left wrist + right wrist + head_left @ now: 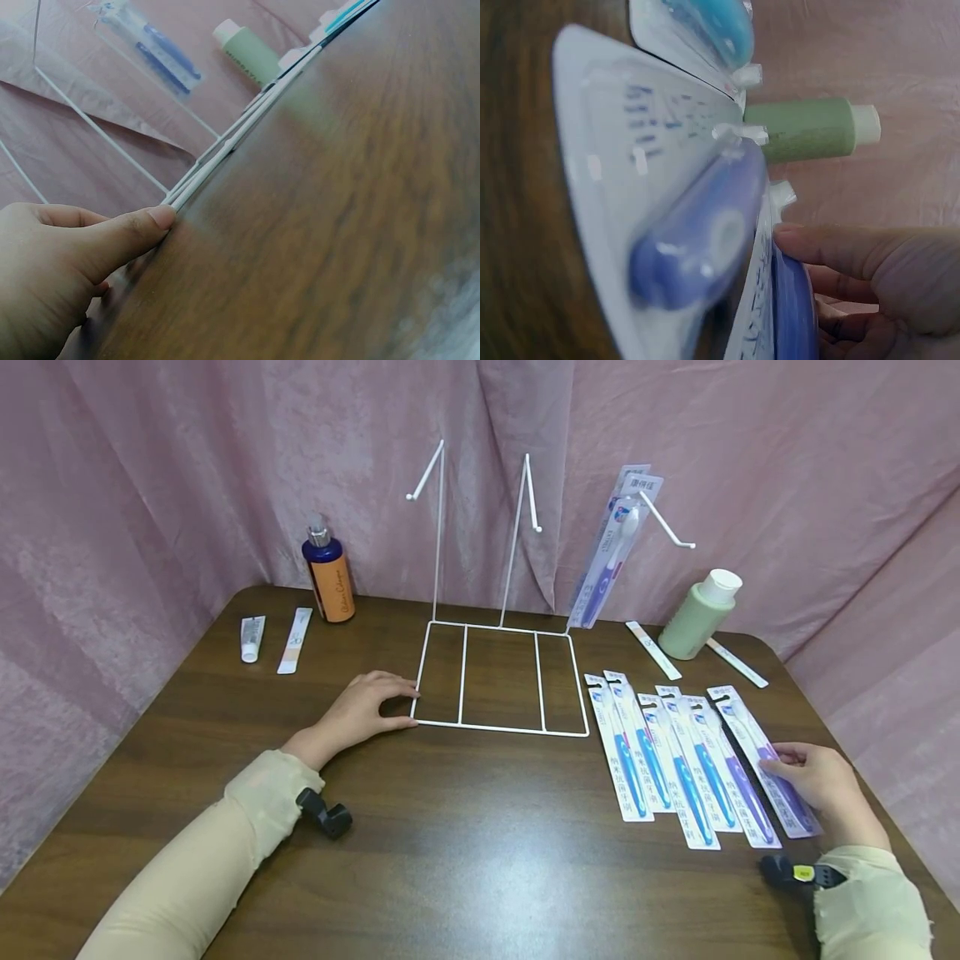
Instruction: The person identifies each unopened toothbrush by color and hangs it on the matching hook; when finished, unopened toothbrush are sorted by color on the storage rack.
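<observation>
A white wire display rack (pixel 501 727) with three upright hooks stands on the table. My left hand (pixel 367 706) holds its base at the near left corner, thumb (pixel 154 219) on the front wire and fingers at the side wire. Packaged toothbrushes (pixel 600 564) hang from the right hook. Several more packs (pixel 693 777) with blue or purple handles lie in a loose row at the right. My right hand (pixel 821 781) pinches the edge of the rightmost packaged toothbrush (pixel 750 735), which has a purple handle (pixel 793 307). The thumb lies on its front; the other fingers are partly hidden behind.
A blue and orange bottle (pixel 330 578), a small white tube (pixel 252 639) and a slim sachet (pixel 296 642) are at the back left. A green bottle (pixel 697 618) stands at the back right between two slim sachets (pixel 654 650). Pink curtain (pixel 360 443) hangs behind the table.
</observation>
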`<state>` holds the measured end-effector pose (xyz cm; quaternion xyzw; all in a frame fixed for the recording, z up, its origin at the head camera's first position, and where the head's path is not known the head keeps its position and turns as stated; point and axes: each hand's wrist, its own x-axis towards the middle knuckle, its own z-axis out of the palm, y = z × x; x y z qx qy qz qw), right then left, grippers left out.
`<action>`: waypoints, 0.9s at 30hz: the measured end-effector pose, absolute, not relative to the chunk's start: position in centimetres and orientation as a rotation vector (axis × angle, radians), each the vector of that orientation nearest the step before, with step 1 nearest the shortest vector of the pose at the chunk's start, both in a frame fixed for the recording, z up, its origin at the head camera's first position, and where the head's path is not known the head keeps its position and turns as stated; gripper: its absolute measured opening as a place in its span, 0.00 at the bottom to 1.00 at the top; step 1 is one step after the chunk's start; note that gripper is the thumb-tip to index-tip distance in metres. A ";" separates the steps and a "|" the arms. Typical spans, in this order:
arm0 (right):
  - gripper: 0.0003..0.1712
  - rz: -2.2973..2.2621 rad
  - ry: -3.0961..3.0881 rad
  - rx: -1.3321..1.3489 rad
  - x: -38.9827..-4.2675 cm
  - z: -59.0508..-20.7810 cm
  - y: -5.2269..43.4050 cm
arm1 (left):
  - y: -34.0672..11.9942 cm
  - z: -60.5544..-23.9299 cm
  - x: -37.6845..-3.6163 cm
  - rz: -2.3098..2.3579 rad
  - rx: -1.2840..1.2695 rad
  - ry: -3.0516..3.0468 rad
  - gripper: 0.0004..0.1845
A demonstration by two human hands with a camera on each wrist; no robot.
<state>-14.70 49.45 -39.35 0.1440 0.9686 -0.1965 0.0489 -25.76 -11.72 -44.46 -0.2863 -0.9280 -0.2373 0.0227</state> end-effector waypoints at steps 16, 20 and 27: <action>0.27 -0.643 3.200 0.295 -14.5 -36.6 48.4 | -11.7 -44.4 -25.5 -0.736 -0.888 -2.864 0.25; 0.25 -0.707 3.267 0.265 -14.6 -35.2 47.4 | -11.7 -44.4 -25.4 -0.743 -0.893 -2.862 0.25; 0.24 -0.823 3.332 0.191 -15.1 -32.3 45.4 | -11.7 -44.4 -25.5 -0.745 -0.891 -2.854 0.25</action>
